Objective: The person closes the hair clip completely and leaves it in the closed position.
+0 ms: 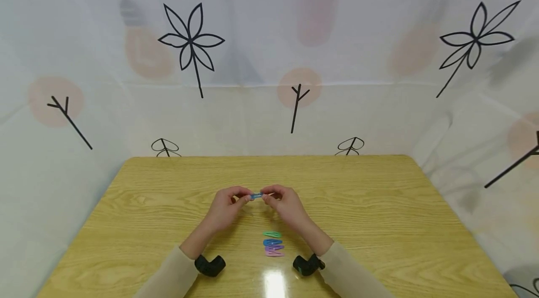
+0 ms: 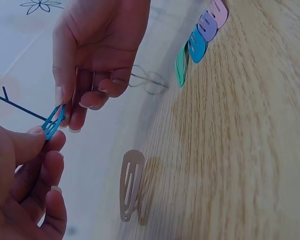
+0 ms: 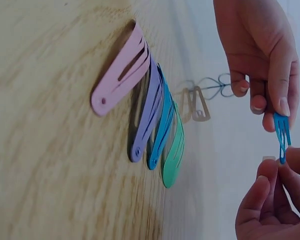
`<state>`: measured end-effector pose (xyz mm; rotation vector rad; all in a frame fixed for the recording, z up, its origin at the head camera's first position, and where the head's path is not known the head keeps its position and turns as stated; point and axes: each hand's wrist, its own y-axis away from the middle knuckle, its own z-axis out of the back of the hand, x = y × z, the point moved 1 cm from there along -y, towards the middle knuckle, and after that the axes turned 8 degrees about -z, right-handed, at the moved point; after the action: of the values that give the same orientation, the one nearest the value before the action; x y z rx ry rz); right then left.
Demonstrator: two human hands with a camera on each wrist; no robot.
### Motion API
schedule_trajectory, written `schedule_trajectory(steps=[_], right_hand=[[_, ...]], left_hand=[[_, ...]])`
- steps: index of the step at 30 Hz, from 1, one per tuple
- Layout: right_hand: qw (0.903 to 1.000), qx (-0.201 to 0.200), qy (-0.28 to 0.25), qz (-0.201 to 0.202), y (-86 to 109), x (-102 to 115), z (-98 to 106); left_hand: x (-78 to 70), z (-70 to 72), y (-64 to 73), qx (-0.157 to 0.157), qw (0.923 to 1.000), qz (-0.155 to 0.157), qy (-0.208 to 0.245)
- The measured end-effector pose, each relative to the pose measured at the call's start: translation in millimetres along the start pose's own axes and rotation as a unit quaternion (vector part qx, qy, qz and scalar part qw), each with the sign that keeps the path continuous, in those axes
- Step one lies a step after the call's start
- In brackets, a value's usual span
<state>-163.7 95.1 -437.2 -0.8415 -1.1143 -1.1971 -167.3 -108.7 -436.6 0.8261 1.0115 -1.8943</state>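
Observation:
A blue snap hair clip (image 1: 257, 195) is held in the air by both hands, one at each end. My left hand (image 1: 226, 207) pinches its left end between thumb and fingers. At the other end, the thumb and fingers of my right hand (image 1: 288, 205) pinch the clip. Slits in the clip show in the right wrist view. On the table below the hands lies a beige hair clip (image 2: 133, 157). Closer to me, a column of clips lies on the wood: green (image 3: 174, 160), a second blue clip (image 3: 162, 131), purple (image 3: 146, 120) and pink (image 3: 110, 91).
The wood-grain table (image 1: 358, 204) reaches back to a pale cloth (image 1: 252, 120) printed with black flowers and twigs, which also hangs at both sides. Black devices (image 1: 210, 266) sit at both wrists, by the beige sleeves. A bright reflection shows near the front.

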Motion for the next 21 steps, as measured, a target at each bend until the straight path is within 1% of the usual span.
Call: schedule_trajectory(steps=[6,8,14,19,21], right_hand=[[0.9998,-0.012,0.006,0.018,1.1,0.1,0.8],[0.9996,-0.019,0.009,0.020,0.9,-0.5,0.7],[0.9993,-0.029,0.010,0.018,1.1,-1.7,0.1],[0.9996,-0.024,0.001,0.016,4.3,1.4,0.1],[0.9996,-0.022,0.005,0.018,4.6,1.3,0.2]], left_hand=[[-0.9,-2.5,0.6,0.006,0.9996,-0.026,0.004],[-0.7,-3.0,0.8,0.008,0.9995,-0.029,0.004],[-0.5,-2.9,2.1,0.015,0.9996,-0.022,-0.001],[-0.2,-2.5,3.1,0.013,0.9997,-0.014,0.012],[0.1,-2.4,3.7,0.012,0.9997,-0.010,0.021]])
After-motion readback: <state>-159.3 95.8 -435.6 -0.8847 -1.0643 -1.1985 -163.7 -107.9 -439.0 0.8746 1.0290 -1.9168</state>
